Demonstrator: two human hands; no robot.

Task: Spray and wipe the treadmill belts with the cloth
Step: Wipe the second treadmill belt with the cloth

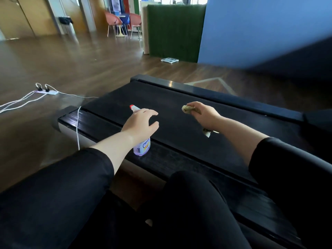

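Left hand [142, 123]: fingers spread and loose, not wrapped round anything, sitting over the head of the spray bottle [142, 147]; can't tell if the palm touches it. Bottle is upright on the treadmill's near side rail [100, 123], at the belt's edge, red nozzle poking out past the hand. Right hand [204, 116]: clenched round a bunched cloth [186, 109], above mid-belt [179, 94], a tail of cloth hanging under the wrist. White cable [77, 130] drapes over the rail's far-left corner; power strip [47, 91] on the floor beyond.
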